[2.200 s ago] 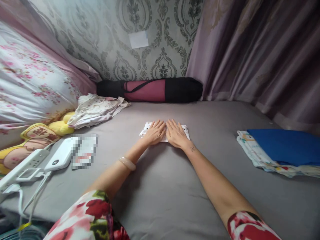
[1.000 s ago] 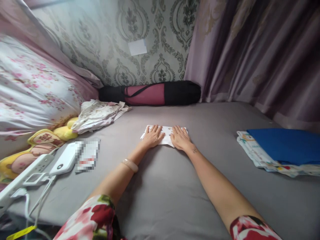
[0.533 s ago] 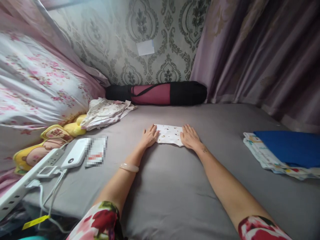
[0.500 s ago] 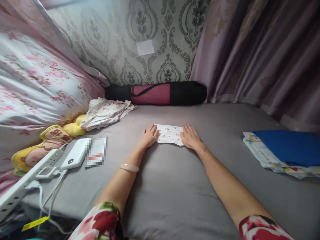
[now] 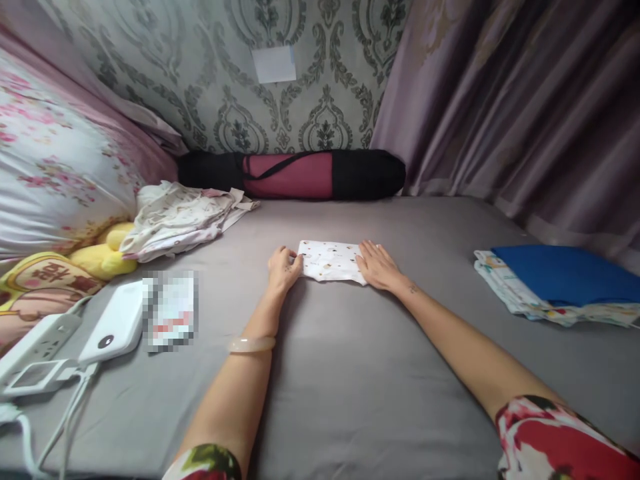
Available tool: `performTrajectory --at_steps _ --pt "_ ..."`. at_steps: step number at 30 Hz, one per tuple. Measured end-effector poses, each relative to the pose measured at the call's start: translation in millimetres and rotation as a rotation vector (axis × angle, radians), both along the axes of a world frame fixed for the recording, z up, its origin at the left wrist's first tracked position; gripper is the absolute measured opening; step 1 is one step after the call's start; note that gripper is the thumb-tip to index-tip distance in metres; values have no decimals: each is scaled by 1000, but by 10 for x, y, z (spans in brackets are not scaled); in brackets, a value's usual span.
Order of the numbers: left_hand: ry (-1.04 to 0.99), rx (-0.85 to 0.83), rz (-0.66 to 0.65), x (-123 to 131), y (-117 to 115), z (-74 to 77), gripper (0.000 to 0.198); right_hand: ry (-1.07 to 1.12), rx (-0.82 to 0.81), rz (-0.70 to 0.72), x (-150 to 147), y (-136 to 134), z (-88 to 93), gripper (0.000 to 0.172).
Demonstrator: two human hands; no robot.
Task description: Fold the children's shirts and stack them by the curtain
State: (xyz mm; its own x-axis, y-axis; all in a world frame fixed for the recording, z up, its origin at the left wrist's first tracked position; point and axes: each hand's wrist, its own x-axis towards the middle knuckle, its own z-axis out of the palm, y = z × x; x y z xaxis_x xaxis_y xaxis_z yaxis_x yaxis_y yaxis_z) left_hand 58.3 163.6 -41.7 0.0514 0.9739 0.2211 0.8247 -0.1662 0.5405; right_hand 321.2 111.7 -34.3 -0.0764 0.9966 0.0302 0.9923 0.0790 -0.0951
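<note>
A small folded white cloth (image 5: 333,260) with a scattered print lies flat on the grey bed sheet. At its left edge is my left hand (image 5: 285,268), fingers curled and closed on the border of the cloth. My right hand (image 5: 379,265) rests flat over the right end, its fingers stretched out and pointing away from me. Part of that end is hidden under the palm.
At the left are crumpled white clothes (image 5: 185,217), a yellow plush item (image 5: 103,257), a white power bank (image 5: 117,320), a blurred packet (image 5: 173,310) and a power strip (image 5: 45,340). Folded blue cloth (image 5: 565,273) lies right. A black and maroon bag (image 5: 295,175) lies along the wall.
My left hand has gone from lying flat on the cloth to curling its fingers at the left edge. The right hand stays flat. The view has shifted slightly.
</note>
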Motion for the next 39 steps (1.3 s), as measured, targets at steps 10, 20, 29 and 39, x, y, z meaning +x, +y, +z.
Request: performTrajectory --at_steps 10,20,29,39 --pt "3 -58 34 46 -20 96 23 13 16 58 -401 139 290 64" --pt "65 -100 46 44 -44 141 29 21 27 133 -683 213 63 60" --pt "40 -128 95 60 -57 188 39 6 -45 127 -743 262 191 59" --pt "-125 -54 210 -38 22 193 51 13 19 163 -1199 386 147 62"
